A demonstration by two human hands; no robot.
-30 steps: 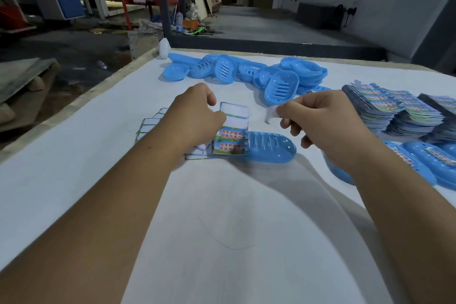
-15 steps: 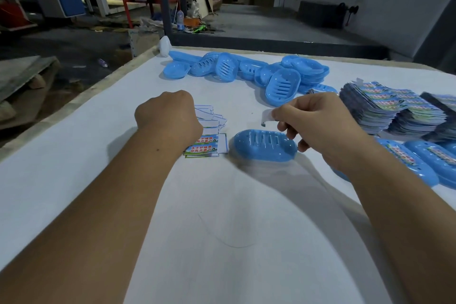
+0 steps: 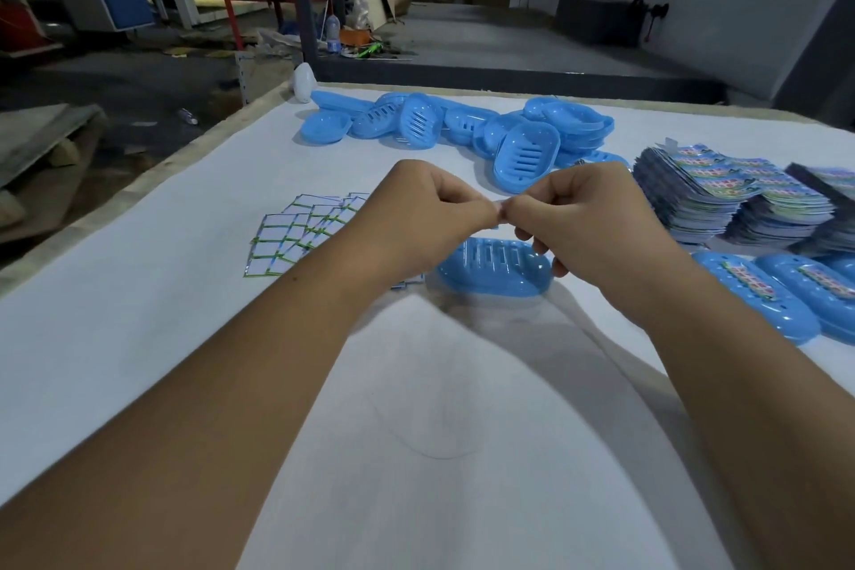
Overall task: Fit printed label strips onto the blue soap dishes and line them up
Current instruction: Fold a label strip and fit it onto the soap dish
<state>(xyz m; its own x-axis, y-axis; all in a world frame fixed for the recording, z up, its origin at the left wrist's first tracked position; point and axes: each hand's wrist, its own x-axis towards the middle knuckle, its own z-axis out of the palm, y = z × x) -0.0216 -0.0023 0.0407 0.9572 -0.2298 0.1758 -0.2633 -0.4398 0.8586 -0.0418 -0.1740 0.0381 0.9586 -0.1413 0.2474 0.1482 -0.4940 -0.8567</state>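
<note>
Over the white table, both hands meet above a single blue soap dish: the left hand and right hand each have fingertips curled in, pinching between them something small and pale, probably a label strip, too hidden to be sure. That dish lies just below the hands, slotted face up, its long axis running left to right, and it carries no label yet. At the right edge a row of labelled dishes lies side by side, so some are done. Plenty seems left: a heap of bare dishes waits at the far side, tall stacks of printed labels stand on the right, and loose sheets lie spread beside the left wrist.
</note>
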